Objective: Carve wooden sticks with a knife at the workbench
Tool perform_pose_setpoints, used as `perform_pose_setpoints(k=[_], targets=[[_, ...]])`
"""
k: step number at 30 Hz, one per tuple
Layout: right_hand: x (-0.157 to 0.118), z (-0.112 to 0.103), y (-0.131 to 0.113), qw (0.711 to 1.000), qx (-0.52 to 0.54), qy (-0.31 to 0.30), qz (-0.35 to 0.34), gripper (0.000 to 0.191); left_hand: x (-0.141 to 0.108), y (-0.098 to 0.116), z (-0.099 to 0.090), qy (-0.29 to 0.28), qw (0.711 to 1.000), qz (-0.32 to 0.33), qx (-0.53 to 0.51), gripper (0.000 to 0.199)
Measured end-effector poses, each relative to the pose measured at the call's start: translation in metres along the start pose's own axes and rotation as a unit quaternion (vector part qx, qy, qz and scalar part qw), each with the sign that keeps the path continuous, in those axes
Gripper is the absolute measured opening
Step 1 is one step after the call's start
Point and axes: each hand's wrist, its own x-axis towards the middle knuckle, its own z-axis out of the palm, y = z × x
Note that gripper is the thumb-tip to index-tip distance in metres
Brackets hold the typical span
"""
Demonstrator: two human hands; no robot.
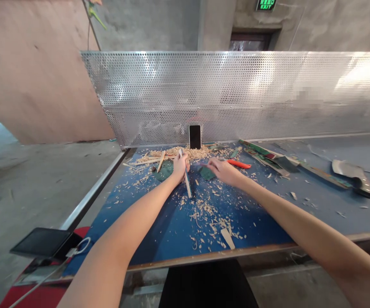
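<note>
My left hand (180, 167) is wrapped around a pale wooden stick (188, 188), which sticks out above the fist and slants down toward me. To its right, my right hand (220, 169) is closed, fingers pinched together. A thin, blurred dark piece seems to poke out from its fingertips toward the left hand; I cannot make out what it is. Just beyond the right wrist lies an orange-handled tool (240, 164). A dark green scrap (206, 173) rests under the right fingers, and another green piece (165, 171) lies left of the left hand.
Wood shavings (207, 209) are scattered over the blue tabletop (159, 239). A phone (195, 137) stands against a perforated metal screen (172, 94). Long strips (316, 173) and a bent metal sheet (350, 171) lie right. A flat wood piece (227, 238) is near the front edge. A black device (43, 243) with cable sits lower left.
</note>
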Motion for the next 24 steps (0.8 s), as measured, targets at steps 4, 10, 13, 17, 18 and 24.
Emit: perform_pose_setpoints(k=[4, 10, 13, 17, 18, 24], targets=[[-0.017, 0.001, -0.047, 0.992, 0.025, -0.073, -0.103, 0.035, 0.003, -0.003, -0.001, 0.009, 1.000, 0.005, 0.015, 0.026], [-0.025, 0.008, -0.060, 0.987, -0.030, -0.081, -0.135, 0.048, 0.006, -0.006, -0.002, 0.025, 0.999, -0.005, 0.023, 0.027], [-0.025, 0.007, -0.061, 0.989, -0.044, -0.074, -0.118, 0.049, 0.006, -0.006, -0.002, 0.025, 1.000, -0.004, 0.016, 0.025], [-0.027, -0.002, -0.069, 0.985, -0.026, -0.127, -0.113, 0.046, 0.007, -0.008, -0.003, 0.005, 1.000, 0.000, 0.006, 0.026], [-0.028, -0.005, -0.071, 0.981, -0.025, -0.148, -0.124, 0.044, 0.007, -0.008, -0.003, 0.002, 1.000, -0.002, 0.003, 0.027], [-0.027, -0.018, -0.066, 0.990, -0.040, -0.069, -0.115, 0.039, 0.004, -0.006, -0.003, -0.001, 1.000, -0.002, -0.005, 0.026]])
